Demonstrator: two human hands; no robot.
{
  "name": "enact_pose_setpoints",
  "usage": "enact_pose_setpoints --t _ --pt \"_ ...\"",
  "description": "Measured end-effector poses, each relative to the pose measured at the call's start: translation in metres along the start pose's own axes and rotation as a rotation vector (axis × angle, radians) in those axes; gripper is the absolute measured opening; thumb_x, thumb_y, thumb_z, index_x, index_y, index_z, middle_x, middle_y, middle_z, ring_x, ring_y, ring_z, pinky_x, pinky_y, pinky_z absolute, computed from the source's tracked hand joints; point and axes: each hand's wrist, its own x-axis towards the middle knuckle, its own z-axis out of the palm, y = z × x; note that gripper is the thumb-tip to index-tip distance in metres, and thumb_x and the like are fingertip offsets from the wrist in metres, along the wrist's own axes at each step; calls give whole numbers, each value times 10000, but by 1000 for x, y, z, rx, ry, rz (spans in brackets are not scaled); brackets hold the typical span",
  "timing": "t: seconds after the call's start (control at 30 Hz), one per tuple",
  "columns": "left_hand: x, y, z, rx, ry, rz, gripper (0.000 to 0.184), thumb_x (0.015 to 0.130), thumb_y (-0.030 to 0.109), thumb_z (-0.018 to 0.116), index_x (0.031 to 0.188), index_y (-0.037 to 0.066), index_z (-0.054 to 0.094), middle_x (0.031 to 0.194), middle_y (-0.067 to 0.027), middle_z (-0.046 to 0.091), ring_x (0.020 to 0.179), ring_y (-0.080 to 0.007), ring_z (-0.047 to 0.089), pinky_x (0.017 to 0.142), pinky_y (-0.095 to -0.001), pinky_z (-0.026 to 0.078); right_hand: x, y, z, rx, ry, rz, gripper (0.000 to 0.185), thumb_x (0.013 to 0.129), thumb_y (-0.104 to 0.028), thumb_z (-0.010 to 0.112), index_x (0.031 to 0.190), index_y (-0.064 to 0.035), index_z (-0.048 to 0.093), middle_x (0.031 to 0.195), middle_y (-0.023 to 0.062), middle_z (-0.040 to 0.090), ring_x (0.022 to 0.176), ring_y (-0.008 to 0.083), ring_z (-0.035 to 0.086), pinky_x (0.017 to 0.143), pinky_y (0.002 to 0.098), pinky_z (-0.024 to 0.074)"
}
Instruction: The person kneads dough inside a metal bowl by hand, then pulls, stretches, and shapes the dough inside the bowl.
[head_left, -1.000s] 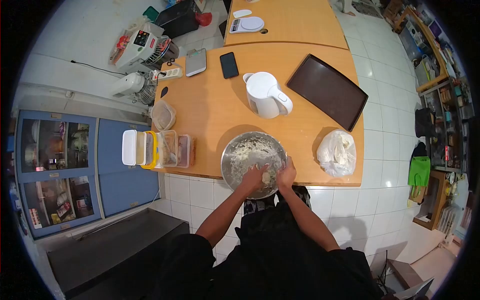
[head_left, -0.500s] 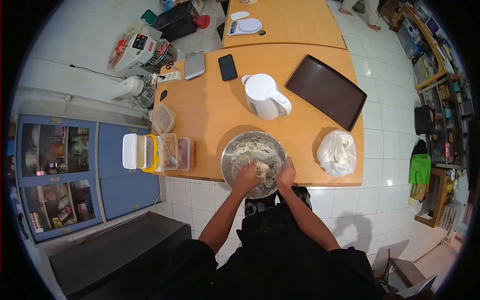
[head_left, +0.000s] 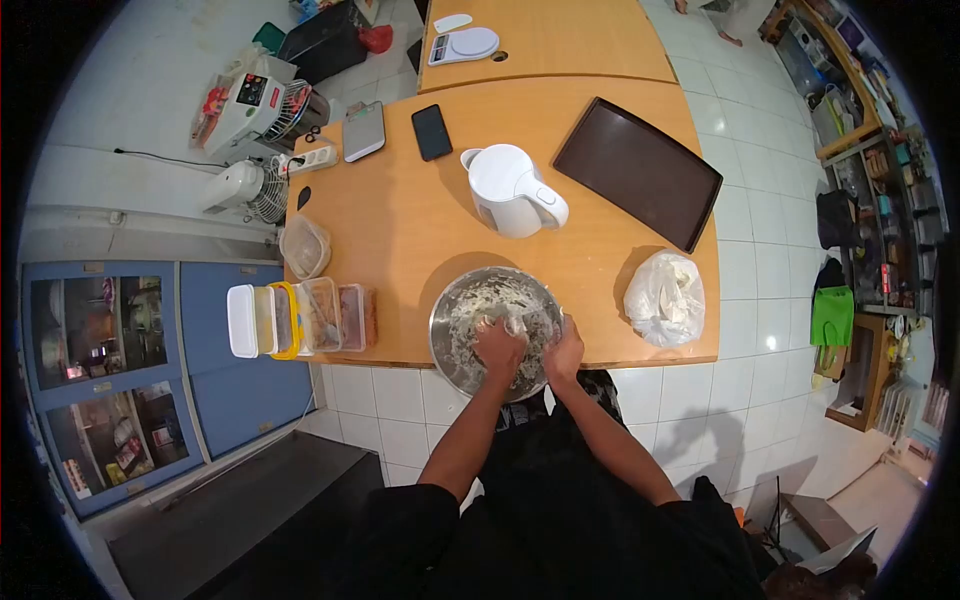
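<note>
A steel mixing bowl (head_left: 441, 330) stands at the front edge of the wooden table, partly over the edge. Inside it lies shaggy, floury dough (head_left: 490, 297), spread over the bottom and up the walls. My left hand (head_left: 499, 346) is down in the bowl, its fingers curled into the dough and partly hidden by it. On the bowl's right side, my right hand (head_left: 565, 354) grips the rim. A white electric kettle (head_left: 507, 180) stands just beyond the bowl.
A dark baking tray (head_left: 640, 170) and a tied plastic bag (head_left: 665, 300) are on the right. Lidded plastic tubs (head_left: 318, 315) line the left edge. Farther back lie a phone (head_left: 432, 132), a grey scale (head_left: 363, 131) and a white scale (head_left: 465, 46).
My left hand has turned and pushed lower into the dough, where a pale lump showed at its fingers before. My right hand stays at the rim. The whole view has shifted slightly.
</note>
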Motion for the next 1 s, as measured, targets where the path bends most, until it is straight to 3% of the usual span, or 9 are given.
enact_pose_setpoints --t 0.13,0.33,0.4,0.6,0.73,0.83,0.97,1.0 --pt "9 13 -5 37 30 -59 701 708 308 691 1306 42 441 1324 -225 486 1253 -384 436 990 -558 359 -1 -5 -6 -3 -25 11 221 873 -7 504 1090 6 541 933 270 602 891 497 560 740 511 455" --pt "38 -15 26 100 358 210 675 708 319 702 1262 24 453 1288 -229 497 1224 -411 442 1008 -555 330 3 7 -1 -50 -68 8 239 862 -27 517 1098 8 534 928 263 596 867 483 566 727 518 446" --pt "45 -16 23 78 287 213 662 711 313 698 1257 28 457 1285 -239 496 1220 -421 441 1011 -555 328 1 10 -3 -74 -126 6 331 817 -29 539 1142 28 518 961 249 595 863 463 571 738 518 434" --pt "65 -24 8 120 139 258 650 701 337 714 1247 78 475 1225 -231 507 1198 -415 443 1002 -547 339 -1 4 -2 -125 -41 -27 209 866 -22 542 1072 16 542 891 264 606 831 482 582 706 515 458" --pt "65 -20 -3 214 80 276 688 671 372 749 1257 135 476 1191 -214 511 1185 -400 444 991 -538 351 -8 3 0 -84 -30 17 280 846 -12 536 1122 33 519 943 269 590 856 468 568 726 518 436" --pt "63 -22 -2 72 49 287 742 677 390 754 1302 144 437 1221 -225 502 1196 -410 443 997 -543 345 -3 0 4 -42 43 4 274 865 -4 528 1137 28 526 936 300 590 892 491 567 750 507 457" --pt "48 -24 -5 -75 -60 308 792 756 394 699 1396 109 329 1283 -295 474 1242 -476 404 1052 -603 266 -7 4 3 10 28 11 288 867 0 509 1154 24 517 942 294 591 901 487 566 758 498 458" --pt "42 -24 -1 -23 2 373 841 789 432 649 1455 97 261 1354 -345 412 1283 -501 369 1099 -616 182 -7 2 3 44 8 31 288 867 1 505 1154 20 516 943 290 593 901 485 567 759 496 458"
